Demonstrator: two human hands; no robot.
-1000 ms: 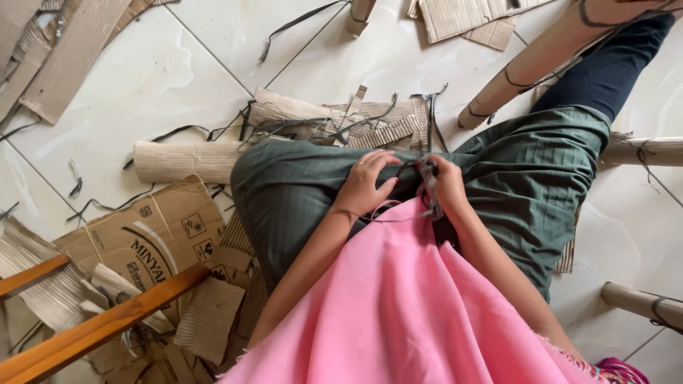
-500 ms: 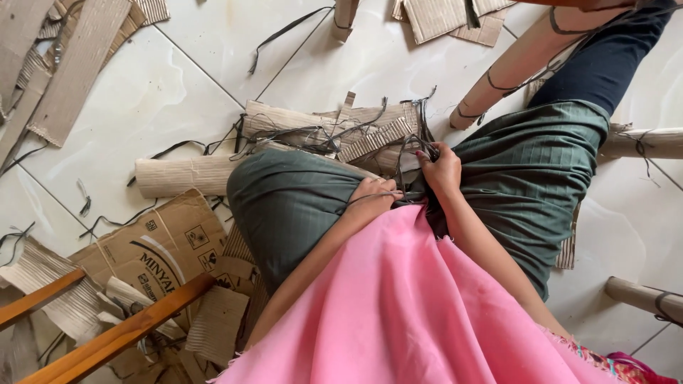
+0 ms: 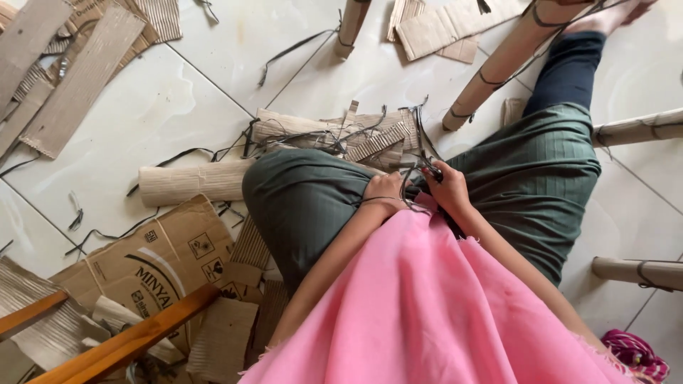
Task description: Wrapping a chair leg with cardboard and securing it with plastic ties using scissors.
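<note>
Black strips (image 3: 416,171), thin and tangled, sit bunched in the lap between both hands, at about 12 o'clock from the pink cloth (image 3: 427,306) and on the green skirt (image 3: 313,199). The right hand (image 3: 447,188) has its grip pinched around the bunch, fingers curled tight. The left hand (image 3: 385,193) rests beside it on the skirt, grip curled loosely with one strip running under its fingers; whether it truly pinches that strip I cannot tell. The step in hand looks like sorting or pulling a single strip out of the bunch. A next move would call for a firm pinch on one strip and a steady pull away from the tangle, so the others do not drag along.

Against the frame half a second earlier, the right hand sits lower and closer to the body, nearer the left hand. The rolled cardboard tube (image 3: 192,181) at 9 o'clock and the loose cardboard pieces (image 3: 356,131) at 12 o'clock lie as before on the tile floor (image 3: 156,107).
</note>
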